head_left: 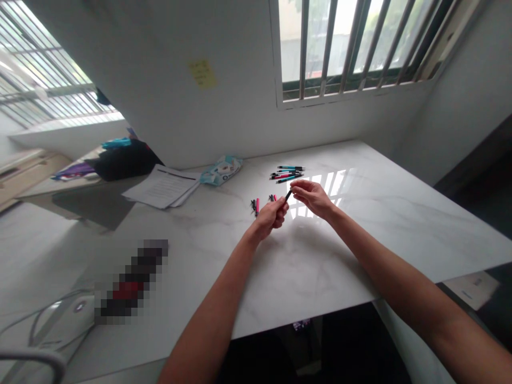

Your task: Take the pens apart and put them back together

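Both my hands meet above the white marble table, holding one dark pen between them. My left hand grips its lower end in a closed fist. My right hand pinches the pen's upper tip with thumb and fingers. Just behind the hands lies a small pile of several pens in teal, pink and black. To the left of my left hand lie loose pen parts, pink and black, with a couple more pen pieces beside them.
A stack of printed papers and a crumpled blue-and-white packet lie at the back left. A dark bag sits further left. A yellow sticky note hangs on the wall. A blurred dark object lies near the front left edge.
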`<state>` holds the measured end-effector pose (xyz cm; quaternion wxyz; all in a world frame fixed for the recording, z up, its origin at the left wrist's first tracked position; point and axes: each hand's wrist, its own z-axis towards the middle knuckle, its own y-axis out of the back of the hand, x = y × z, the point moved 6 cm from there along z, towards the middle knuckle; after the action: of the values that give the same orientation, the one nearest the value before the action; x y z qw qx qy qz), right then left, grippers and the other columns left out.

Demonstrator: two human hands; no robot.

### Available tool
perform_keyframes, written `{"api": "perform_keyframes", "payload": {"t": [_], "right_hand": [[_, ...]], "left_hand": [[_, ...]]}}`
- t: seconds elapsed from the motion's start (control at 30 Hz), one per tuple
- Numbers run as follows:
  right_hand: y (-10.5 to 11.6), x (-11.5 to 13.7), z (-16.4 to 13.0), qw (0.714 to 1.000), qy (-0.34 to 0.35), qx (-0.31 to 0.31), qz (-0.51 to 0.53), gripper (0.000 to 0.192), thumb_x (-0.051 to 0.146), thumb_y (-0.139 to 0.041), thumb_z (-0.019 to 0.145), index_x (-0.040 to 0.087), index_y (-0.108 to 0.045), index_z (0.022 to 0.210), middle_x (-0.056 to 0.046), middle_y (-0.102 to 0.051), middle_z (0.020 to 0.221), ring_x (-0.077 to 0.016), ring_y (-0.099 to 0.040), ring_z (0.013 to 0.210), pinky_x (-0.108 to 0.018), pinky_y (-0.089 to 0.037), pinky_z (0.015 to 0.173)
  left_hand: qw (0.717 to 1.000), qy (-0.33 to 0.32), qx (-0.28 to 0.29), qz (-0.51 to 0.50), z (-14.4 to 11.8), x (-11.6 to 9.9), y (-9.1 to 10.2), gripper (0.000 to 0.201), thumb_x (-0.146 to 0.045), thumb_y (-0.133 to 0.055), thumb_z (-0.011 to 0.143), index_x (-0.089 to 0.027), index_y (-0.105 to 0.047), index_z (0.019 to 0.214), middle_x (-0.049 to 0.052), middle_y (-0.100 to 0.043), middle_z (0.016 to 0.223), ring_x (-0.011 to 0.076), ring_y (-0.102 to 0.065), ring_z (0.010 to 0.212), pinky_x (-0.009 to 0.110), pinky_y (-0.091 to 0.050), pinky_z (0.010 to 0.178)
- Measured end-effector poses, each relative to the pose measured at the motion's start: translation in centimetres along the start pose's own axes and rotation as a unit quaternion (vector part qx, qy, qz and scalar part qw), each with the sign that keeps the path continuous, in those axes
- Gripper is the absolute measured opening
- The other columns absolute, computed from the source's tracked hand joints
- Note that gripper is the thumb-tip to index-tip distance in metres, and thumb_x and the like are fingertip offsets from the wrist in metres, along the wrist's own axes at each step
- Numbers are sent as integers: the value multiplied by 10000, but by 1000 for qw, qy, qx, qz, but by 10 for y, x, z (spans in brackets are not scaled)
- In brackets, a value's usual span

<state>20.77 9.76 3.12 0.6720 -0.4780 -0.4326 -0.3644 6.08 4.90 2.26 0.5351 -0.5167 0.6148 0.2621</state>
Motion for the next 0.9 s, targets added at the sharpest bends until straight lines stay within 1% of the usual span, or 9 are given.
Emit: {"api": "perform_keyframes", "payload": {"t": [0.17, 0.27, 0.33, 0.43, 0.5, 0.6, 0.7, 0.8, 0.9], "right_hand": [[-9, 9, -6, 999, 11, 35, 18, 398, 474, -916, 699, 283, -723, 990, 5, -724, 1005, -150, -664, 896, -282, -570, 819], [-11, 11, -8, 999, 12, 49, 7, 473, 476, -909, 708, 309, -692, 1094, -5, -726, 1042, -177, -675, 958, -299, -574, 829], [-9, 12, -6, 999, 18, 38, 0, 456, 479, -908, 710, 299, -689, 1067, -9, -729, 1023, -176, -676, 932, -307, -577, 824], [4, 15, -1, 999, 41, -3, -5, 414, 516, -892, 717, 295, -676, 993, -12, -741, 1027, -179, -683, 918, -328, -587, 826], [17, 17, 4, 998, 59, -39, -8, 413, 530, -874, 731, 305, -674, 1013, -15, -752, 1068, -187, -698, 961, -340, -591, 849], [37, 14, 8, 992, 74, -74, -71, 398, 473, -875, 731, 276, -699, 1029, -34, -775, 1044, -199, -725, 978, -355, -597, 877], [46, 0, 10, 971, 75, -84, -212, 312, 369, -866, 725, 221, -733, 964, -49, -786, 941, -214, -751, 916, -390, -612, 880], [42, -16, 15, 941, 60, -74, -324, 199, 262, -805, 766, 206, -752, 950, -49, -788, 916, -205, -761, 848, -399, -630, 853], [30, -22, 30, 913, 74, -49, -398, 168, 157, -735, 807, 198, -764, 967, -54, -785, 911, -186, -753, 823, -359, -627, 826]], "left_hand": [[981, 99, 113, -125, -13, -1, -9, 393, -465, -563, 997, -201, -423, 742, -107, -226, 581, 35, -146, 375, 124, -147, 348], [975, 111, 124, -147, -16, -1, -10, 391, -456, -549, 1009, -200, -416, 744, -109, -208, 581, 34, -135, 371, 113, -154, 339], [974, 116, 125, -149, -16, 1, -10, 389, -456, -550, 1007, -200, -418, 747, -107, -216, 581, 33, -147, 370, 112, -159, 339], [970, 138, 143, -142, -17, 5, -11, 386, -458, -573, 990, -199, -424, 746, -103, -240, 582, 32, -169, 368, 117, -149, 339], [971, 125, 141, -145, -15, 3, -10, 384, -460, -582, 978, -199, -430, 741, -101, -254, 576, 33, -174, 372, 125, -140, 343], [981, 21, 80, -175, -9, -10, 0, 369, -440, -526, 983, -206, -420, 717, -101, -236, 547, 47, -160, 378, 149, -152, 356], [974, -96, -33, -205, -7, -26, 19, 360, -418, -456, 971, -219, -370, 683, -95, -202, 524, 67, -174, 386, 181, -189, 373], [954, -166, -132, -212, -11, -35, 35, 376, -432, -486, 936, -228, -319, 668, -89, -211, 527, 71, -213, 398, 201, -216, 393], [945, -196, -163, -206, -13, -37, 42, 400, -412, -545, 906, -233, -287, 659, -89, -215, 523, 70, -227, 402, 208, -227, 401]]}}
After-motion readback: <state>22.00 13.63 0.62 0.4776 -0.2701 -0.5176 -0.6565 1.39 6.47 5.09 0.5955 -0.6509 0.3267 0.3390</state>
